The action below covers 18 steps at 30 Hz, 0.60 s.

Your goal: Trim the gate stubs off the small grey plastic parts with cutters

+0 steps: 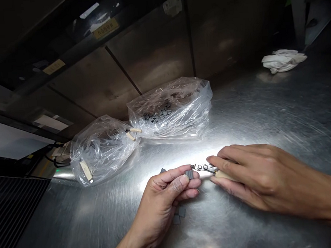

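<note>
Between the thumb and fingers of my left hand (pixel 170 188) is a small grey ribbed block (pixel 189 174). My right hand (pixel 253 170) is closed around the cream handles of a pair of nippers (pixel 204 167). The nippers' metal tip points left and meets the block's upper edge or lies right beside it; I cannot tell which. More small grey pieces (pixel 179 215) lie on the metal table just below my left hand, and another dark piece (pixel 163 170) shows behind its fingers.
A clear plastic bag (pixel 170 108) with many grey pieces stands at the back. Left of it lies another clear bag (pixel 105 151), with cream-handled pliers (pixel 133 133) at its edge and a cream cutter-like tool (pixel 86 171) on it. A crumpled white cloth (pixel 284 60) rests on the metal table (pixel 266 113) at right.
</note>
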{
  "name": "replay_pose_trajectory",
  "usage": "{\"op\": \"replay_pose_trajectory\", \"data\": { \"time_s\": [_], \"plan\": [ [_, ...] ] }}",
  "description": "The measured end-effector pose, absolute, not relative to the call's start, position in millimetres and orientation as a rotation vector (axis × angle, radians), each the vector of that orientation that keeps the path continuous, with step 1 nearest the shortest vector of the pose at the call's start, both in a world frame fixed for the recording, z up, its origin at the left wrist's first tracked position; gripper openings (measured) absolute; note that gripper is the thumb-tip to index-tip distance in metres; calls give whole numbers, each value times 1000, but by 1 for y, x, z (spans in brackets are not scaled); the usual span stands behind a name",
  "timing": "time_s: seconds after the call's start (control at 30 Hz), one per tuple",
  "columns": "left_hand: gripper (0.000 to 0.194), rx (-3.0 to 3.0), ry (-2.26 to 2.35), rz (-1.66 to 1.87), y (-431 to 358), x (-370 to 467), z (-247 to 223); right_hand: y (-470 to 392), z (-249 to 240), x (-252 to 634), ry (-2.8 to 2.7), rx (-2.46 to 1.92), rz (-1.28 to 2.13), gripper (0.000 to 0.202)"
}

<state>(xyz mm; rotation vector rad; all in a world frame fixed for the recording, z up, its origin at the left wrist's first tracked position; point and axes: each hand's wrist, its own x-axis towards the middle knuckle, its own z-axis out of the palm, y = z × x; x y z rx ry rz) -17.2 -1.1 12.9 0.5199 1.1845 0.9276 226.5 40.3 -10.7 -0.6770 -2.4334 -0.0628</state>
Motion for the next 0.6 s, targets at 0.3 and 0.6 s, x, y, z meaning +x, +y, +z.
{"op": "replay_pose_trajectory", "data": {
  "time_s": [0.3, 0.6],
  "plan": [
    [47, 481, 1192, 926, -1, -16, 13, 38, -12, 220, -2397, -700, -18, 24],
    [40, 581, 1196, 918, -4, -19, 7, 37, -11, 223, -2434, -705, -60, 15]
  ]
}}
